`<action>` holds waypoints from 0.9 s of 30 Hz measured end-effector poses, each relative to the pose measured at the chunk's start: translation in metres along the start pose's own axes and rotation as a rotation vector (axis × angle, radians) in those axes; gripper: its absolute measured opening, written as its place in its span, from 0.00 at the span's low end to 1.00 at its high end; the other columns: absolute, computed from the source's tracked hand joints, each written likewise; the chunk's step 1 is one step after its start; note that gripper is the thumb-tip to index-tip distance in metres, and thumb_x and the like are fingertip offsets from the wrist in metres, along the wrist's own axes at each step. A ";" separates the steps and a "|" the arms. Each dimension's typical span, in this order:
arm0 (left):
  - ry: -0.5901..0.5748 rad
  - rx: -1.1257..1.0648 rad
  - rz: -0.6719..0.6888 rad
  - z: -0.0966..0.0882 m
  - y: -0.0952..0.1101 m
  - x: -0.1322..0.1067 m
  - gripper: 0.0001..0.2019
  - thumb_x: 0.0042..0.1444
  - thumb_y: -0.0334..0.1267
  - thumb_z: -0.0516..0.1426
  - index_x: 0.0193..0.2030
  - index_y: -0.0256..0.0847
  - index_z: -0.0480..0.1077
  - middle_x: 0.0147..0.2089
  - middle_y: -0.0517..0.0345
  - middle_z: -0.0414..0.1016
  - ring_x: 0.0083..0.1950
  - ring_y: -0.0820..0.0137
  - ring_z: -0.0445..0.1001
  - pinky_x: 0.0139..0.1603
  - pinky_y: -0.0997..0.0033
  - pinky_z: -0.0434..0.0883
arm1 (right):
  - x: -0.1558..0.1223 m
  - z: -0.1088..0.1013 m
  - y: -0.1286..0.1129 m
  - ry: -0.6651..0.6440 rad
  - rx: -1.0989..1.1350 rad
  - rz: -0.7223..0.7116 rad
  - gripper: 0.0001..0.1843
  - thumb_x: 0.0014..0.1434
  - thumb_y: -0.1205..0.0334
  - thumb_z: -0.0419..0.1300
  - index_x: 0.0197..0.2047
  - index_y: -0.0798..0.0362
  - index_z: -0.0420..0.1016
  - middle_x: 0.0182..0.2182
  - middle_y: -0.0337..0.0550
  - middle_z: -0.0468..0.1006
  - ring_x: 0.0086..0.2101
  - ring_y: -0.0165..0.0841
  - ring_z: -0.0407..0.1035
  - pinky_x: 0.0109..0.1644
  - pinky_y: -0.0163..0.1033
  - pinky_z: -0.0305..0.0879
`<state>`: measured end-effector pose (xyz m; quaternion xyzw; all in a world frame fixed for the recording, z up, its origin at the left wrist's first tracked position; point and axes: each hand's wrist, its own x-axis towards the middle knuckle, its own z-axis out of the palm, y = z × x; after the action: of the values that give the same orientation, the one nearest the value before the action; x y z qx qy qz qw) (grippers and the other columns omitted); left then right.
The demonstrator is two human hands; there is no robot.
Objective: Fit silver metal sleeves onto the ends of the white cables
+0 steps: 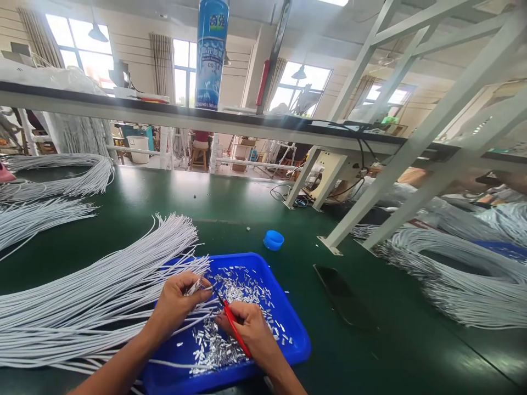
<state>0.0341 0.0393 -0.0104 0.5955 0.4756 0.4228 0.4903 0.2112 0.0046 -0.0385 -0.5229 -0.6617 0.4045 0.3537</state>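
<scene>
My left hand (176, 299) is closed, thumb and fingers pinching the ends of a few white cables over the blue tray. My right hand (251, 326) is wrapped round a red-handled hand tool (235, 328) whose thin dark tip points at the pinched cable ends; its exact kind I cannot make out. Below both hands, the blue tray (302, 345) holds many small shiny metal pieces (216, 345). A thick bundle of white cables (123, 269) runs in from the left, and some of its ends lie over the tray's left side.
A blue cap (273, 240) sits behind the tray, with a dark phone (343, 296) to its right. More cable bundles (465, 274) lie at far right and far left. Slanting metal struts (370, 186) rise from the green table (230, 203). A spray can (211, 60) stands on the shelf.
</scene>
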 end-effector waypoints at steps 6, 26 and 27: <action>0.065 0.099 0.100 0.001 -0.002 -0.002 0.07 0.43 0.40 0.63 0.28 0.39 0.76 0.25 0.61 0.68 0.26 0.72 0.63 0.29 0.74 0.59 | 0.000 0.001 0.001 0.033 -0.032 0.002 0.22 0.51 0.56 0.57 0.15 0.53 0.50 0.16 0.33 0.52 0.20 0.25 0.47 0.23 0.33 0.42; -0.201 -0.306 -0.152 -0.004 0.002 0.001 0.16 0.44 0.48 0.62 0.25 0.35 0.68 0.16 0.67 0.61 0.17 0.80 0.54 0.20 0.78 0.48 | 0.008 0.000 -0.006 0.083 -0.116 -0.029 0.13 0.52 0.54 0.57 0.24 0.55 0.72 0.22 0.38 0.69 0.24 0.29 0.60 0.27 0.32 0.53; -0.195 -0.310 -0.149 -0.004 0.003 0.001 0.16 0.44 0.48 0.62 0.25 0.35 0.67 0.17 0.67 0.61 0.18 0.80 0.54 0.20 0.78 0.48 | 0.008 -0.001 -0.006 0.109 -0.171 -0.034 0.13 0.51 0.56 0.58 0.22 0.55 0.71 0.20 0.37 0.68 0.23 0.28 0.58 0.27 0.32 0.52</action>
<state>0.0307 0.0407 -0.0071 0.5141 0.3978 0.3941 0.6497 0.2074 0.0122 -0.0320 -0.5612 -0.6824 0.3114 0.3499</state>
